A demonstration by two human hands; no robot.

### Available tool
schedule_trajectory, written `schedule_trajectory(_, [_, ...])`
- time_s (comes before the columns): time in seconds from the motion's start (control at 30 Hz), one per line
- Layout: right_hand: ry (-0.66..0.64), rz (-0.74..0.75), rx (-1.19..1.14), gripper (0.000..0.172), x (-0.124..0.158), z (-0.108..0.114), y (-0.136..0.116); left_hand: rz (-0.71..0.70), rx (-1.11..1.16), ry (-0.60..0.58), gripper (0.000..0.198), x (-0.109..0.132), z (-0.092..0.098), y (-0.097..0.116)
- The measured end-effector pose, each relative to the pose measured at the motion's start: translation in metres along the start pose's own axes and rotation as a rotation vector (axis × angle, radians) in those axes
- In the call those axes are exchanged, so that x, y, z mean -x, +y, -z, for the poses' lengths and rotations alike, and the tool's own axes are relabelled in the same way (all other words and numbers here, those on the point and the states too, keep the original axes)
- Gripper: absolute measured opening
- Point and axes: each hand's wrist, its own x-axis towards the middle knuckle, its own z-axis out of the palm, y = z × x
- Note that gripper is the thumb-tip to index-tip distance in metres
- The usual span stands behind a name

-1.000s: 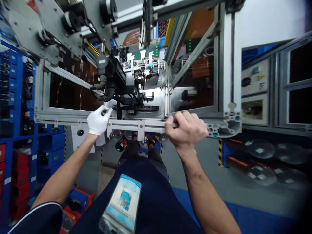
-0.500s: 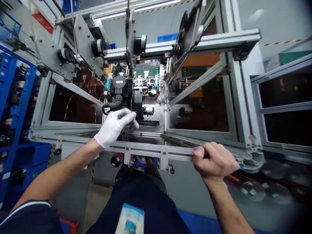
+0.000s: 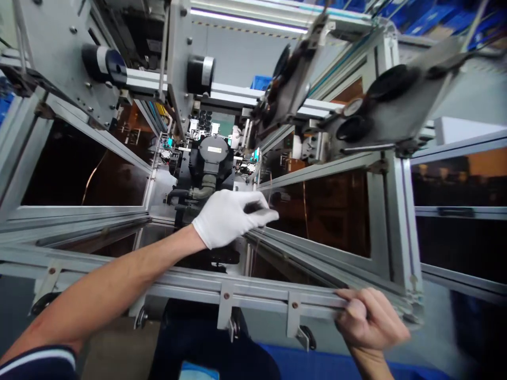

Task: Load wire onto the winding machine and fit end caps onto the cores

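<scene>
My left hand (image 3: 233, 215) wears a white glove and reaches over the front rail into the open machine frame. Its thumb and fingers close in a pinch; a faint thin line passes near the fingertips, and what they hold is too fine to make out. Just behind it stand a black round-topped machine unit (image 3: 214, 150) and a grey ribbed hose (image 3: 204, 187). My bare right hand (image 3: 372, 319) is curled closed against the right part of the aluminium front rail (image 3: 261, 293). The inside of that fist is hidden.
Metal plates with black rollers (image 3: 200, 75) hang from the crossbar (image 3: 233, 95) above. Dark glossy side panels (image 3: 320, 216) flank the opening. Brackets with black knobs (image 3: 307, 338) project from the front rail. A blue surface (image 3: 317, 364) lies low in front.
My view has shifted closer and to the right. My left hand has moved rightward past the black unit, still pinched. My right hand stays curled at the rail.
</scene>
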Motion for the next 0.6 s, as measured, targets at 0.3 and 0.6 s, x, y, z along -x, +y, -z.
schedule_trajectory(0.3, [0.061, 0.05, -0.089, 0.022, -0.01, -0.003, -0.01, 0.039, -0.17, -0.152, 0.034, 0.002, -0.016, -0.012])
schedule_trajectory(0.6, [0.043, -0.204, -0.097, 0.018, -0.013, 0.0, -0.021, 0.103, -0.124, -0.151, 0.031, 0.0, -0.006, -0.013])
